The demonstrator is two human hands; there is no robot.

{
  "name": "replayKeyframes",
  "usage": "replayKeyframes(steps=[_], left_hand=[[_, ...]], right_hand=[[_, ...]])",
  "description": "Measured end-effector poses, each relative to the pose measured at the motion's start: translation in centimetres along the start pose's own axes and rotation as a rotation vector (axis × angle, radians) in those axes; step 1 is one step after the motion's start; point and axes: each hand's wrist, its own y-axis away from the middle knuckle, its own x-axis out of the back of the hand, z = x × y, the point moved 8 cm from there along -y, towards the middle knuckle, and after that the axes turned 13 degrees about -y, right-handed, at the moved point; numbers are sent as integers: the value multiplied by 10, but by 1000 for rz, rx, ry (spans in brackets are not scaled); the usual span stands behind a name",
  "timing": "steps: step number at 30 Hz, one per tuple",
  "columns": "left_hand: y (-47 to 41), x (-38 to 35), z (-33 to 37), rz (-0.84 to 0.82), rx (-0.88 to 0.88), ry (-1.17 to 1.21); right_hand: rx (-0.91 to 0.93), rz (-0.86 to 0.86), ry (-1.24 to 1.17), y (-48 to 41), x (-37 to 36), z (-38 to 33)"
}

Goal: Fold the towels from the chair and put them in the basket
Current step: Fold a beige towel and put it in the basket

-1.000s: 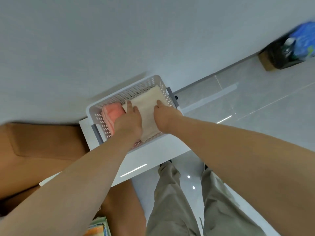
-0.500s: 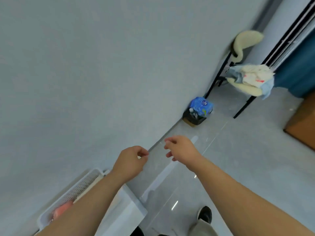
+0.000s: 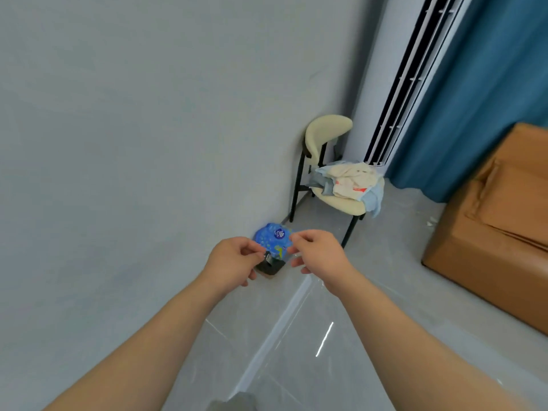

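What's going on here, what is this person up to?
A person is partway through a towel-folding chore. Both the left hand and the right hand are held out in front with fingers loosely curled, holding nothing. Ahead, by the wall, a cream chair carries a rumpled heap of unfolded towels, apart from both hands. The basket is out of view. A blue packet sits on the floor by the wall, past the hands.

A room in a home, plain grey wall (image 3: 148, 143), glossy tiled floor (image 3: 370, 292), teal curtain (image 3: 480, 99), cream chair (image 3: 329, 137) heaped with towels (image 3: 350, 179), tan sofa (image 3: 504, 226)
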Motion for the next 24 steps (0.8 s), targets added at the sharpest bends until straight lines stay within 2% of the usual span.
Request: replayKeyframes(steps=[8,17,24], left_hand=[[-190,-110,106,-85,-36,18],[-381,-236,268,-253,-91,-73],[-509,-344,351,-252,-30,-97]], right_hand=[[-18,122,-2,-166,147,-17],[-105,268,55,-326,320,-62],[-100,215,37,-476,448,-68]])
